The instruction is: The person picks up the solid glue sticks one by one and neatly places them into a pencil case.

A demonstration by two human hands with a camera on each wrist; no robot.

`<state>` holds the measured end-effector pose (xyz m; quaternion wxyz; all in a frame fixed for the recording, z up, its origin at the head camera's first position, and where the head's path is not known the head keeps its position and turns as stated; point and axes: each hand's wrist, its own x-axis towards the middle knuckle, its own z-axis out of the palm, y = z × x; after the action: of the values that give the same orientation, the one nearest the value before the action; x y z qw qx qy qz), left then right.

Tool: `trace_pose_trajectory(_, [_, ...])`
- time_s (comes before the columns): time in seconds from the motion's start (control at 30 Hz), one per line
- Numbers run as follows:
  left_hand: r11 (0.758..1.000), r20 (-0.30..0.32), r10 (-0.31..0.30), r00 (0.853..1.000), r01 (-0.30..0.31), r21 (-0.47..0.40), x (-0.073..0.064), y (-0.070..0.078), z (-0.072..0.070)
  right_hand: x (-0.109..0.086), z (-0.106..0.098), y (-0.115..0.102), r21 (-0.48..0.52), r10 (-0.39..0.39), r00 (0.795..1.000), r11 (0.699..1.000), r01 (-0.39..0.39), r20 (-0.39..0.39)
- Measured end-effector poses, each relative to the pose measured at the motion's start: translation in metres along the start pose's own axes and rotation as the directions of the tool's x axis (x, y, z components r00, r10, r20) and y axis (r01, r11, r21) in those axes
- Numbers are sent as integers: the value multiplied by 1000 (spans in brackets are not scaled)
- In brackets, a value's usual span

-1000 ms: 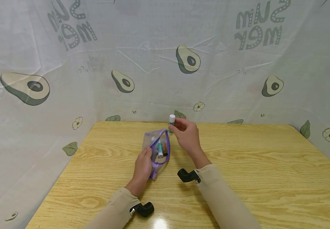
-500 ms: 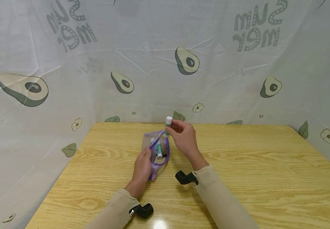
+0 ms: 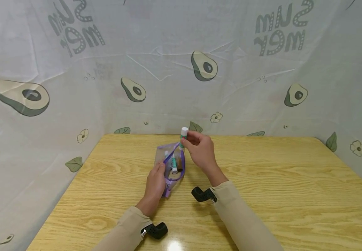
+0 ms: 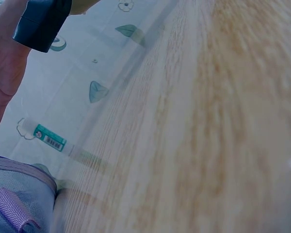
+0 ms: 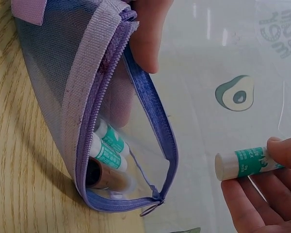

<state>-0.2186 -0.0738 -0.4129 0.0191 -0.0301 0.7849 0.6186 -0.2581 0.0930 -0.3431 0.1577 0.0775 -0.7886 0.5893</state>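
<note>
My left hand holds a mesh zip pouch with purple edging, its thumb at the rim. The pouch's mouth gapes, zipper apart. Inside lie two glue sticks with green labels and a brown cylindrical item. My right hand pinches another glue stick, white-capped with a green label, between thumb and fingers. In the head view it stands nearly upright at the pouch's far right corner; the right wrist view shows it outside the mouth, apart from the rim. The lower pouch is partly hidden by my left hand.
The pouch is over a wood-grain table. A pale cloth printed with avocados hangs behind the table's far edge and along its sides. Black wrist-camera mounts stick out at both sleeves.
My right hand has moved a little left and down with the glue stick, closer to the pouch, mostly in the first half second. My left hand keeps its hold on the pouch.
</note>
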Motion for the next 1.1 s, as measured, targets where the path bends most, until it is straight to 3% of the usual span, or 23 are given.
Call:
trace_pose_trajectory(0.57, [1000, -7, 3, 1000, -3, 0, 0, -1, 0, 0, 0, 3, 4, 30, 1000, 1000, -30, -1])
trace_pose_trajectory(0.87, [1000, 0, -7, 1000, 7, 16, 1, 1, -1, 2, 2, 11, 102, 137, 989, 984, -143, 59])
trace_pose_trajectory(1.1, [1000, -2, -14, 1000, 14, 10, 3, 2, 0, 3, 4, 21, 150, 273, 951, 944, -294, 148])
